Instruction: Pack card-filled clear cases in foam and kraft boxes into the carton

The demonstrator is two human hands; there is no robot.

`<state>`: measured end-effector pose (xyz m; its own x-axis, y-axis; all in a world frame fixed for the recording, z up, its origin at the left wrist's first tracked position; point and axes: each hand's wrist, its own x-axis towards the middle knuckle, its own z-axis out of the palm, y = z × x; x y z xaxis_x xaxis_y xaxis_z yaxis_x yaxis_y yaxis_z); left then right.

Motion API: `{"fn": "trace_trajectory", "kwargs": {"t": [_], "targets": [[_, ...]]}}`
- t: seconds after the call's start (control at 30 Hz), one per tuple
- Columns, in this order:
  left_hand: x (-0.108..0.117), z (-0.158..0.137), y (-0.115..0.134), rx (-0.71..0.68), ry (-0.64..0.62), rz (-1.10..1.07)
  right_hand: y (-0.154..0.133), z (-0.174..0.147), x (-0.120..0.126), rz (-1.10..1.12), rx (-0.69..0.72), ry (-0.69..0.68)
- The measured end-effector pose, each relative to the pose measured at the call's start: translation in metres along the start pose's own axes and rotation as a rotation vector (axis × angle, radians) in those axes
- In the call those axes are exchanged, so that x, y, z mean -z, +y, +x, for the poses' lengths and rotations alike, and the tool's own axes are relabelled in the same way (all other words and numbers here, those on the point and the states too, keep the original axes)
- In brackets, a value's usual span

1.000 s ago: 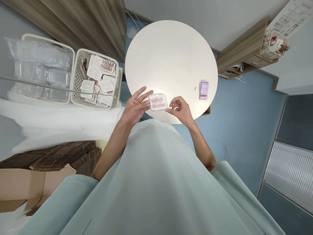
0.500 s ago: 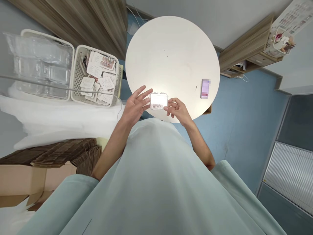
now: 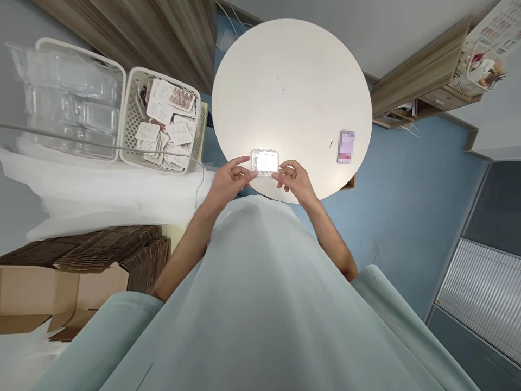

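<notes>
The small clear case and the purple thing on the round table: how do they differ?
The clear case looks see-through with a bright glare, while the purple thing is mostly purple with a reddish band, its details blurred.
The clear case is held between the left hand and right hand; no hand touches the purple thing.
The clear case is longer side to side; the purple thing is longer top to bottom.
Both look roughly rectangular.

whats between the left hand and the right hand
In the head view, a small clear case is between the left hand and right hand, both touching its near corners.
</notes>
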<state>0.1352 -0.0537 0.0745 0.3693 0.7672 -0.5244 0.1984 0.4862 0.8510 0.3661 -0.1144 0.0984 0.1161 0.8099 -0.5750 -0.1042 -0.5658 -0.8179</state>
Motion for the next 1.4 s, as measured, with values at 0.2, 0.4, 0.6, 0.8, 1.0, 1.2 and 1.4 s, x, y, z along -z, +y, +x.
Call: {"fn": "trace_trajectory", "kwargs": {"t": [0.2, 0.4, 0.6, 0.8, 1.0, 1.2, 1.4], "targets": [[0.009, 0.003, -0.006, 0.007, 0.021, 0.039, 0.006, 0.012, -0.008, -0.009, -0.034, -0.007], [0.019, 0.006, -0.015, 0.034, 0.05, 0.059, 0.015, 0.028, -0.02, -0.033, -0.048, -0.033], [0.03, 0.022, -0.042, 0.068, 0.095, 0.074, 0.032, 0.053, -0.03, -0.088, -0.089, -0.044], [0.042, 0.053, -0.082, 0.142, 0.146, 0.13, 0.072, 0.09, -0.043, -0.099, -0.161, -0.016], [0.043, 0.087, -0.11, 0.29, 0.159, 0.319, 0.112, 0.121, -0.057, -0.124, -0.337, 0.042], [0.032, 0.106, -0.128, 0.366, 0.141, 0.592, 0.134, 0.137, -0.066, -0.181, -0.434, 0.092], [0.027, 0.112, -0.14, 0.355, 0.072, 0.7, 0.145, 0.143, -0.065, -0.278, -0.45, 0.132]]}}
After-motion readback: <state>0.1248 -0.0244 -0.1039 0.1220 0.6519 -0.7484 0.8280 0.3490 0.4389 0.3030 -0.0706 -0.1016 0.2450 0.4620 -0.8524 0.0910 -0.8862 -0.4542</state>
